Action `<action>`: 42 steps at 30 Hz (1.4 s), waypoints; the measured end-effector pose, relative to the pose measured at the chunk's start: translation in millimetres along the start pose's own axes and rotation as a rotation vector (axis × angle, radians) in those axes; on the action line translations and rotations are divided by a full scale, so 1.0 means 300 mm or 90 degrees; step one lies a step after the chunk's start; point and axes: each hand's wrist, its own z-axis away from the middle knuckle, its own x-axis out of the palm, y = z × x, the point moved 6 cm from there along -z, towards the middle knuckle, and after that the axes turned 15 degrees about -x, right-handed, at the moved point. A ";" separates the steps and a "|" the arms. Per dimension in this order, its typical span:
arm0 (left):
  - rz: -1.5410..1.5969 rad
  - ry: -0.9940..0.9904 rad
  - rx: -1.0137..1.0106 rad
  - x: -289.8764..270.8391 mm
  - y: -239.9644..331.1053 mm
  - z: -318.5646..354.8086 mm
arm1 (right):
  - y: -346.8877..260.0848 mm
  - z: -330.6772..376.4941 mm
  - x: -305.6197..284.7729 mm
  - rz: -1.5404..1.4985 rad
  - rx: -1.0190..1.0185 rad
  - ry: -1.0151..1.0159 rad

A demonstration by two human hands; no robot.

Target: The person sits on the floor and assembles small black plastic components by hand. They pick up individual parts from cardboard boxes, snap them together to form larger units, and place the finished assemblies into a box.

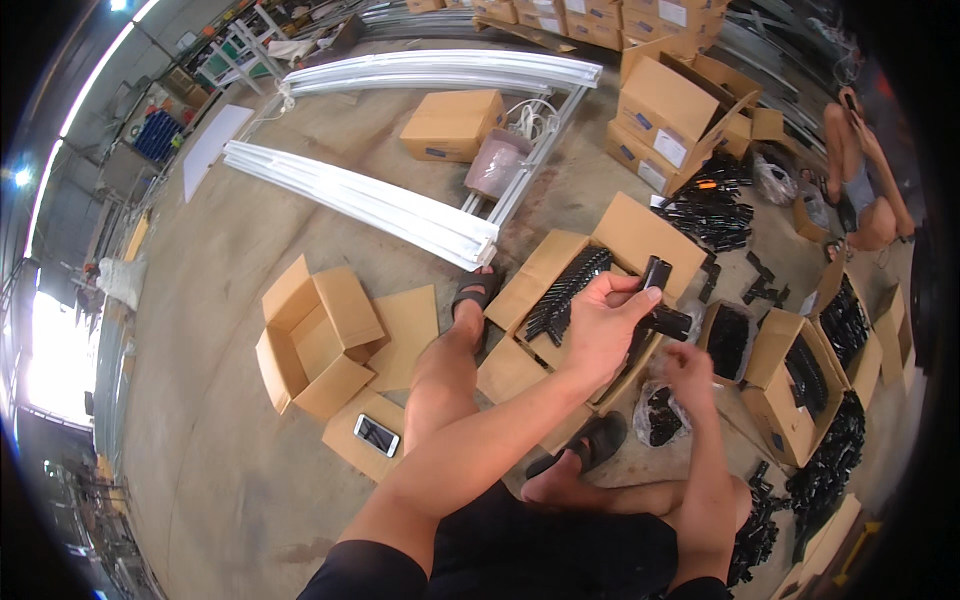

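My left hand (603, 328) is closed around a black tube fitting (656, 273) with a side branch, holding it up over an open cardboard box (532, 277). Inside that box, rows of similar black fittings (573, 292) are packed tightly; my left hand and forearm cover part of it. Just right of the box, my right hand (690, 375) hovers with curled fingers, slightly blurred. Whether it pinches anything small cannot be made out. Below it on the floor sits a clear plastic bag (660, 418) with small black parts.
At left stand an open box (318, 345) and a phone (377, 435) on cardboard. Ahead lie long white metal profiles (360, 195). At right are open boxes (775, 420) and piles of black fittings (830, 450); another person (868, 190) sits at far right.
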 end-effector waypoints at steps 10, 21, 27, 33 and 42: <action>0.000 -0.048 0.008 0.019 -0.046 -0.008 | -0.241 -0.036 -0.222 -0.440 -0.032 0.230; -0.087 -0.103 -0.014 0.115 -0.121 0.002 | -0.304 0.004 -0.243 -0.574 -0.029 0.283; -0.152 -0.090 0.063 0.135 -0.140 0.011 | -0.282 0.017 -0.180 -0.684 0.024 0.310; -0.209 -0.108 0.103 0.176 -0.141 0.033 | -0.264 0.022 -0.163 -0.709 0.046 0.321; -0.225 -0.107 0.110 0.174 -0.137 0.033 | -0.286 0.037 -0.163 -0.720 0.072 0.309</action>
